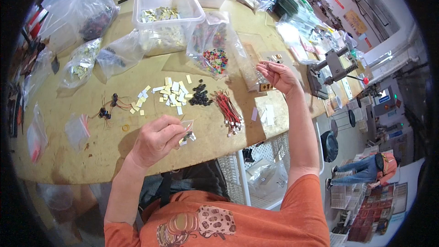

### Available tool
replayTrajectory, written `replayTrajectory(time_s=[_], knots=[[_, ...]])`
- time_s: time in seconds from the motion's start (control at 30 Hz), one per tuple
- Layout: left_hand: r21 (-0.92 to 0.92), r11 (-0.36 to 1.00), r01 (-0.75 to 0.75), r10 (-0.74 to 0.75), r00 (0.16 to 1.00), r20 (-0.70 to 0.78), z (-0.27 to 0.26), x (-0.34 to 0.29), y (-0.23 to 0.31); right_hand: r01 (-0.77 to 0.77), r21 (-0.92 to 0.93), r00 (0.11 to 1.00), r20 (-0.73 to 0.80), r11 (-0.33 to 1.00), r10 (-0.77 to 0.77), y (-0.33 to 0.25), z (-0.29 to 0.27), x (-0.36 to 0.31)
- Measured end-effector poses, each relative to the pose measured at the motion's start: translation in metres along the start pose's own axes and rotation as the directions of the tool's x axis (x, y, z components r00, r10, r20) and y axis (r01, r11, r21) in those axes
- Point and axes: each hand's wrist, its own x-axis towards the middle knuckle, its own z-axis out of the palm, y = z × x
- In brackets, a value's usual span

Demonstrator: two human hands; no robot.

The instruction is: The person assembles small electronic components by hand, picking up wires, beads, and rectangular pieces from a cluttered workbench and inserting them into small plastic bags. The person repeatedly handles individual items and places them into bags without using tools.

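My left hand [157, 138] pinches the edge of a small clear plastic bag [188, 130] near the front of the table. Small dark and white pieces show low in the bag. Out to the right, my right hand [280, 77] is raised with its fingertips pressed together beside a long clear tray [247, 61]; whatever they hold is too small to make out. Between the hands lie a bundle of red and black wires with white connectors [228, 114], a heap of black round pieces [200, 94] and scattered yellow and white rectangular pads [173, 93].
A clear bin [168, 23] of pads stands at the back, beside a bag of colourful small parts [214, 59]. Several filled bags line the left side. A hand press [336, 66] stands at the right. White strips [269, 115] lie near the front edge. Another person [366, 169] stands farther off.
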Motion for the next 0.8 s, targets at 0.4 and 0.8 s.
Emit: replayTrajectory(time_s=[0.4, 0.8], knots=[[-0.031, 0.999, -0.042, 0.04, 0.997, -0.067, -0.001, -0.005, -0.004, 0.065, -0.222, 0.997, -0.033, 0.973, -0.074, 0.013, 0.069, -0.041], [0.08, 0.979, -0.187, 0.189, 0.982, -0.011, -0.006, -0.012, -0.007, -0.462, 0.026, 0.849, 0.301, 0.887, 0.433, 0.069, 0.23, -0.126]])
